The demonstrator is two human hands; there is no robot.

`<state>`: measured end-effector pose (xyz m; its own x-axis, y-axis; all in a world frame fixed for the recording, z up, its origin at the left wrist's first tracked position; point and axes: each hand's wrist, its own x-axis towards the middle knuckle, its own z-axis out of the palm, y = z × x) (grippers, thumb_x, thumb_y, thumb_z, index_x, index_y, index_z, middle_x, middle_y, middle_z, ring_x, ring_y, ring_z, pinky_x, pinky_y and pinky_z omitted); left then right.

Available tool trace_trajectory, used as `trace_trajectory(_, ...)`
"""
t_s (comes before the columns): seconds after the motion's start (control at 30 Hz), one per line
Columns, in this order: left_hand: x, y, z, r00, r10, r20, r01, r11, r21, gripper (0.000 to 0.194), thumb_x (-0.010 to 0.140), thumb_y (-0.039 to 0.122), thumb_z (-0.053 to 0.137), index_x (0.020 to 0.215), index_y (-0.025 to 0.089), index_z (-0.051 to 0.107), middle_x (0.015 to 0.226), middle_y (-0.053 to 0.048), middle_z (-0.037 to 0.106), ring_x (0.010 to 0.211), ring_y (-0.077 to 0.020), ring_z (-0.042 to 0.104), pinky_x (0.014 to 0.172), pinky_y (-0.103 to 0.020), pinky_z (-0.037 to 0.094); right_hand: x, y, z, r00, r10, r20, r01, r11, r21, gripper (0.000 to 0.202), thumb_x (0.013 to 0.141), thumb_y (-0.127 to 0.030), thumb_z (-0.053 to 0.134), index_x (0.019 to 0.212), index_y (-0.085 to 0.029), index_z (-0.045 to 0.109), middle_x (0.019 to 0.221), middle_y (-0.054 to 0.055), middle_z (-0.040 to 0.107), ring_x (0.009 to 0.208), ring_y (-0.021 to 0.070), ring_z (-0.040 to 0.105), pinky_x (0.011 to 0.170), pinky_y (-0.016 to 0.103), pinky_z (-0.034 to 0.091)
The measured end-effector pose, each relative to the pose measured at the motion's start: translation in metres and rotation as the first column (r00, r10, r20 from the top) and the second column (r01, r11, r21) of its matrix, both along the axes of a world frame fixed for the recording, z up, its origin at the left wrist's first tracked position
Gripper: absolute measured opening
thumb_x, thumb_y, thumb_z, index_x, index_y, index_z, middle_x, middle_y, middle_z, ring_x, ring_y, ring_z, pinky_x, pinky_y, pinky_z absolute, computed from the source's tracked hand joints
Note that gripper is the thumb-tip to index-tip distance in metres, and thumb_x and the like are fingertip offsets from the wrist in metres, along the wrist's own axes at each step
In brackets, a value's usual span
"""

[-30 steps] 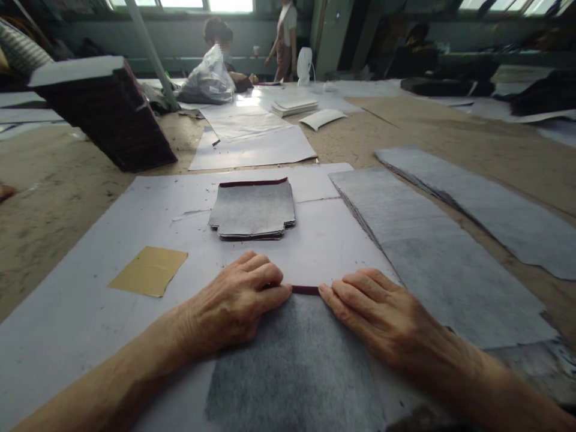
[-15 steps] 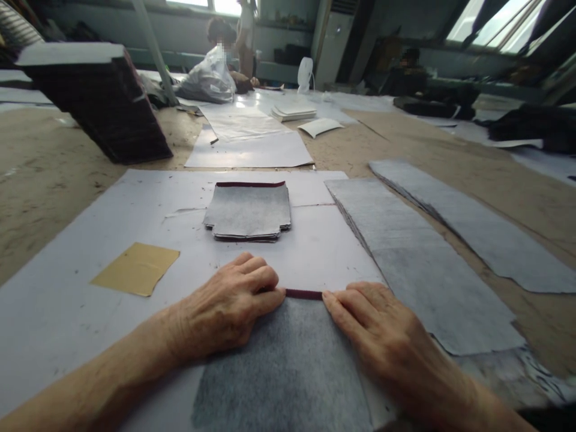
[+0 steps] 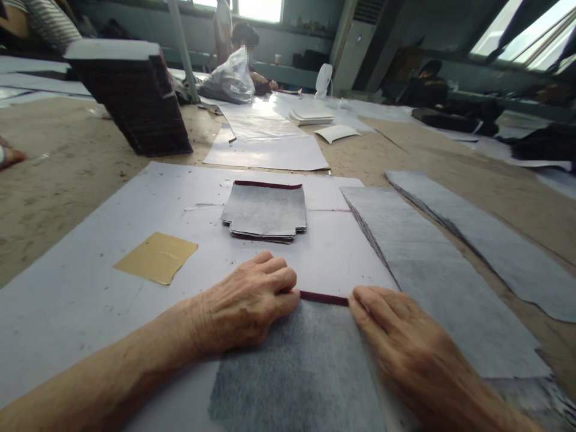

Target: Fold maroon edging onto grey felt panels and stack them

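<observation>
A grey, felt-like fabric piece [image 3: 299, 366] lies before me on a white sheet, its far edge folded over into a narrow maroon strip [image 3: 324, 298]. My left hand [image 3: 245, 303] is closed, thumb and curled fingers pinching the left end of that fold. At the right end, my right hand [image 3: 405, 339] has its fingers pressed together on the fold, holding it down. Beyond my hands sits a small stack of grey pieces [image 3: 267, 210] with notched lower corners and a maroon far edge. Left of it lies a tan square of card [image 3: 158, 257].
Two stacks of long grey panels [image 3: 432, 264] lie to the right. A tall dark stack [image 3: 135, 102] leans at the back left, near a pole [image 3: 182, 48]. White sheets [image 3: 270, 147] and a plastic bag [image 3: 231, 78] are farther back. Another person's hand [image 3: 11, 157] shows at the left edge.
My right hand has slid a little rightward along the fold, so more maroon strip shows between my hands. The view has shifted left, and another person's hand has appeared at the left edge.
</observation>
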<state>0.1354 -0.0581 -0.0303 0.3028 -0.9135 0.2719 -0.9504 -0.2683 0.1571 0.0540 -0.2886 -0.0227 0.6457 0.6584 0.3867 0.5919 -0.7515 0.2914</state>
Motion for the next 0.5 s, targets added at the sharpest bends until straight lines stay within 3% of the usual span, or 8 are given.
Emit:
trace_trajectory(0.13, 0.000, 0.000, -0.001, 1.000, -0.006, 0.002, 0.006, 1.000, -0.010, 0.019, 0.082, 0.008, 0.040, 0.086, 0.014, 0.057, 0.084, -0.005, 0.052, 0.076, -0.0176, 0.043, 0.070, -0.036, 0.035, 0.002, 0.015, 0.002, 0.993, -0.056, 0.105, 0.041, 0.989, 0.143, 0.029, 0.077, 0.002, 0.037, 0.085, -0.002, 0.065, 0.088, 0.017, 0.061, 0.083, 0.0259, 0.053, 0.070, 0.042, 0.048)
trace_trajectory(0.3, -0.001, -0.002, 0.000, 1.000, 0.001, -0.011, -0.001, 1.000, -0.026, 0.024, 0.083, 0.007, 0.037, 0.092, 0.014, 0.058, 0.082, -0.005, 0.053, 0.075, -0.0179, 0.043, 0.069, -0.036, 0.036, 0.011, 0.050, -0.006, 0.998, 0.033, -0.056, -0.017, 0.963, 0.269, 0.033, 0.082, -0.002, 0.032, 0.087, -0.003, 0.065, 0.071, 0.011, 0.057, 0.070, 0.0188, 0.051, 0.060, 0.033, 0.050)
trace_trajectory(0.5, 0.006, 0.015, 0.002, 0.980, 0.019, -0.198, -0.040, 0.994, -0.100, 0.029, 0.081, 0.003, 0.040, 0.100, 0.016, 0.058, 0.086, -0.004, 0.053, 0.078, -0.0135, 0.046, 0.073, -0.028, 0.041, 0.015, 0.045, -0.019, 0.986, 0.098, -0.132, -0.035, 0.909, 0.416, 0.031, 0.082, -0.002, 0.033, 0.088, -0.003, 0.063, 0.074, 0.010, 0.056, 0.072, 0.0187, 0.050, 0.061, 0.034, 0.051)
